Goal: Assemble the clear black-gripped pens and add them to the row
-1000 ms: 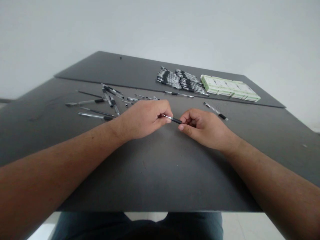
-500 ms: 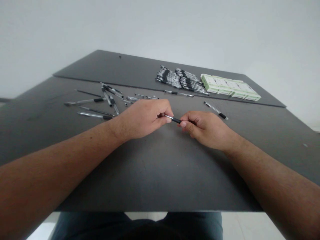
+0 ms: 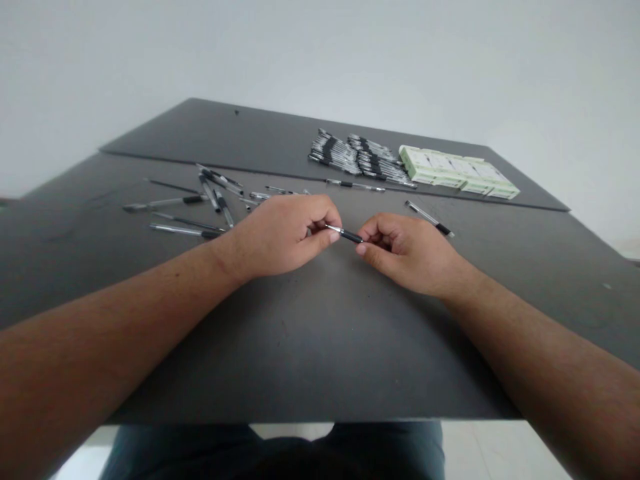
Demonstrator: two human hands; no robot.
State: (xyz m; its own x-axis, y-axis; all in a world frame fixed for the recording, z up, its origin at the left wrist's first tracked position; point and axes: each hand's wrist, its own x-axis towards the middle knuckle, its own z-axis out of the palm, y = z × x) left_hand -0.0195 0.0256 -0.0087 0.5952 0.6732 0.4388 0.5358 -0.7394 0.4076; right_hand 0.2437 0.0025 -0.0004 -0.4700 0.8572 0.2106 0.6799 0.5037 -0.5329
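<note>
A pen [image 3: 351, 236] with a black grip and a silver tip stretches between my two hands above the table. My left hand [image 3: 297, 233] pinches it near the silver tip with thumb and fingers. On the other side, my right hand [image 3: 407, 252] holds the black grip end between thumb and fingertips. The part inside the left palm is hidden. Behind my left hand lie small clear pen parts [image 3: 260, 196], partly covered by it. A clear pen barrel with a black grip [image 3: 429, 217] rests beyond my right hand.
Loose pens and refills [image 3: 175, 230] are scattered at the left. Rows of pens [image 3: 335, 153] lie at the back, beside green-and-white boxes [image 3: 457, 168]. One single pen [image 3: 355, 186] lies near the seam of the dark table [image 3: 320, 347].
My right hand's fingers have shifted slightly on the grip, and more of its far end shows. The left hand still pinches the tip end. The view has moved a little.
</note>
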